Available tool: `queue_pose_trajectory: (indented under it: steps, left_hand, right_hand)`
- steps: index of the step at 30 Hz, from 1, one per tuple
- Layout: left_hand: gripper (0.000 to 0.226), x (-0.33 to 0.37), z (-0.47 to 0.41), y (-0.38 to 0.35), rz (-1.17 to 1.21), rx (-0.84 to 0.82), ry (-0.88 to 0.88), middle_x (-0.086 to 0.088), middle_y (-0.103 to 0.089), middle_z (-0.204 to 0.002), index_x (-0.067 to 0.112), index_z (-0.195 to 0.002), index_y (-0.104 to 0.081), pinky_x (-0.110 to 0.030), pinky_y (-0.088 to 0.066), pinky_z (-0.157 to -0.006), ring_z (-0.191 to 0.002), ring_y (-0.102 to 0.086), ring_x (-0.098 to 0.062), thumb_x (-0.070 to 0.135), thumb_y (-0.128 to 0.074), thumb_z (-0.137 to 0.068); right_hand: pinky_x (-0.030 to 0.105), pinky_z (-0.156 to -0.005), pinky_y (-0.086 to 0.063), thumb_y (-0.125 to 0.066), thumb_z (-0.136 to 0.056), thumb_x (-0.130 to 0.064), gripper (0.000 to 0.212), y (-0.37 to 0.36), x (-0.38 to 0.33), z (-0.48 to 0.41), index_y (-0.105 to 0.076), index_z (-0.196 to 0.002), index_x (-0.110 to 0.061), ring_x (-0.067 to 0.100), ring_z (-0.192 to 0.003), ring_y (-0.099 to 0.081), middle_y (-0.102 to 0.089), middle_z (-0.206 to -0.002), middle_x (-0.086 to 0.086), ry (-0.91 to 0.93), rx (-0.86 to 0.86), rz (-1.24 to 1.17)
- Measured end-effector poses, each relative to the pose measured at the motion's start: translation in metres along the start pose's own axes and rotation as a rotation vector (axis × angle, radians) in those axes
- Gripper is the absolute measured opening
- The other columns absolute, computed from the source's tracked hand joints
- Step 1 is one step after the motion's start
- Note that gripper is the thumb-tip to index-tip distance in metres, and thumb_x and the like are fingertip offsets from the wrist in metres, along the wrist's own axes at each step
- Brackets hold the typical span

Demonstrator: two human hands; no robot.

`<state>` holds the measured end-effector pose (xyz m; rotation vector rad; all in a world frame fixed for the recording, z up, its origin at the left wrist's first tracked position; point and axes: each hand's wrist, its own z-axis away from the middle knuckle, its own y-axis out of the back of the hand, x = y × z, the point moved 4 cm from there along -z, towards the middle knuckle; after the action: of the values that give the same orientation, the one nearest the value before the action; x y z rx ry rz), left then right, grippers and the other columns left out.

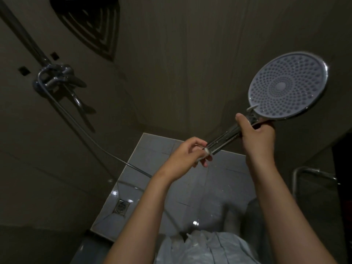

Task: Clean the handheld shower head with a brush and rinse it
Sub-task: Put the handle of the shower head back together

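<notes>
Head view: the round, chrome-rimmed handheld shower head [287, 85], its pale grey spray face dotted with nozzles, is held up in the air with that face turned toward the camera. Its shiny chrome handle [224, 139] gives the long axis, which slopes from the disc down and to the left to the butt end. The right hand [257, 136] is the nearer one to the spray face: its fingers and thumb are wrapped around the neck of the handle, just below the disc. The left hand [185, 156] sits at the opposite, butt end, fingers curled and pinching a small pale object [206, 151] that touches the handle's tip. Whether this is the brush or a fitting is too small to tell. So the face that needs scrubbing lies up and to the right of the left hand, a full handle length along the axis, with the right hand between them. I judge that the left hand must travel up that slope past the right hand's grip to reach the nozzles. Well to the left of the shower head, a thin grey hose [106, 149] drops from the chrome wall mixer [55, 77]; below it lie grey floor tiles [152, 149] and a square drain [122, 206].
</notes>
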<state>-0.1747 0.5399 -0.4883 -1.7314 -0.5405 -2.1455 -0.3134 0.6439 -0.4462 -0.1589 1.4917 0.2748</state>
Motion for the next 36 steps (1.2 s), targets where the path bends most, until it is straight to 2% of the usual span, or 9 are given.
queue_pose_trajectory:
  steps: [3, 5, 9, 15, 18, 21, 24, 30, 36]
  left_hand:
    - [0.02, -0.001, 0.001, 0.002, 0.013, -0.008, -0.014, -0.007, -0.07, -0.086, 0.0, -0.113, -0.05, -0.022, -0.042, -0.059, -0.068, -0.065, -0.01, 0.001, -0.047, -0.093]
    - [0.024, -0.002, 0.003, 0.005, 0.029, 0.008, -0.047, -0.006, -0.069, -0.084, 0.005, -0.111, -0.05, -0.021, -0.047, -0.06, -0.071, -0.066, -0.013, -0.001, -0.057, -0.089]
    - [0.043, 0.0, 0.002, 0.01, -0.022, 0.127, -0.117, 0.004, -0.059, -0.073, 0.02, -0.096, -0.056, -0.018, -0.049, -0.058, -0.067, -0.058, -0.004, -0.008, -0.075, -0.07]
    - [0.044, -0.003, 0.001, 0.007, 0.001, 0.119, -0.115, 0.003, -0.059, -0.076, 0.021, -0.096, -0.055, -0.019, -0.047, -0.068, -0.071, -0.056, -0.005, -0.007, -0.075, -0.069]
    - [0.028, -0.005, 0.001, 0.004, 0.015, 0.054, -0.051, -0.002, -0.065, -0.081, 0.019, -0.097, -0.056, -0.02, -0.046, -0.063, -0.075, -0.06, -0.01, 0.0, -0.068, -0.08]
    - [0.009, -0.003, 0.003, 0.003, -0.032, -0.025, -0.013, -0.007, -0.069, -0.091, 0.012, -0.098, -0.061, -0.026, -0.048, -0.07, -0.082, -0.064, -0.017, 0.008, -0.057, -0.091]
    - [0.02, 0.0, 0.005, 0.003, -0.044, -0.075, 0.001, -0.013, -0.067, -0.094, -0.002, -0.109, -0.06, -0.022, -0.048, -0.071, -0.08, -0.063, -0.015, 0.003, -0.047, -0.095]
    - [0.015, -0.004, 0.003, 0.007, -0.02, 0.006, -0.06, -0.006, -0.07, -0.084, 0.004, -0.1, -0.065, -0.019, -0.048, -0.063, -0.069, -0.064, -0.008, 0.0, -0.059, -0.087]
    - [0.03, 0.001, 0.001, 0.009, -0.071, 0.182, -0.138, 0.01, -0.065, -0.071, 0.023, -0.074, -0.062, -0.016, -0.047, -0.062, -0.067, -0.057, -0.002, -0.001, -0.079, -0.068]
  right_hand:
    - [0.0, -0.053, -0.037, -0.068, -0.084, -0.027, 0.026, 0.001, -0.001, -0.001, -0.061, -0.104, -0.013, 0.009, -0.086, -0.058, -0.062, -0.096, -0.002, 0.018, 0.002, -0.001]
    - [0.001, -0.057, -0.041, -0.069, -0.083, -0.026, 0.025, 0.001, 0.0, -0.002, -0.061, -0.103, -0.014, 0.01, -0.087, -0.059, -0.062, -0.093, -0.003, 0.013, -0.003, -0.002]
    - [0.028, -0.08, -0.049, -0.071, -0.081, -0.031, 0.029, -0.001, 0.006, -0.005, -0.062, -0.1, -0.011, 0.018, -0.089, -0.063, -0.066, -0.094, 0.004, -0.011, 0.005, 0.025]
    - [0.034, -0.08, -0.049, -0.071, -0.078, -0.037, 0.03, -0.001, 0.009, -0.006, -0.058, -0.091, -0.014, 0.02, -0.083, -0.061, -0.061, -0.083, 0.001, -0.019, 0.021, 0.043]
    - [0.026, -0.074, -0.047, -0.071, -0.08, -0.035, 0.024, -0.001, 0.009, -0.005, -0.057, -0.088, -0.018, 0.012, -0.074, -0.059, -0.06, -0.078, -0.005, -0.033, 0.009, 0.015]
    - [0.009, -0.056, -0.04, -0.069, -0.083, -0.03, 0.02, 0.002, 0.008, -0.004, -0.057, -0.091, -0.016, -0.002, -0.065, -0.053, -0.056, -0.074, -0.011, -0.021, -0.006, 0.011]
    - [0.002, -0.046, -0.036, -0.068, -0.084, -0.029, 0.019, 0.003, 0.006, -0.003, -0.059, -0.093, -0.015, -0.003, -0.065, -0.053, -0.057, -0.074, -0.01, -0.016, -0.014, 0.013]
    - [0.022, -0.075, -0.041, -0.069, -0.083, -0.031, 0.036, 0.004, 0.005, -0.003, -0.061, -0.11, -0.009, 0.014, -0.088, -0.06, -0.064, -0.098, 0.002, -0.018, 0.018, 0.012]
    - [0.029, -0.071, -0.044, -0.069, -0.081, -0.034, 0.029, 0.003, 0.006, -0.005, -0.06, -0.095, -0.011, 0.016, -0.073, -0.058, -0.06, -0.08, 0.003, -0.027, 0.021, 0.015]
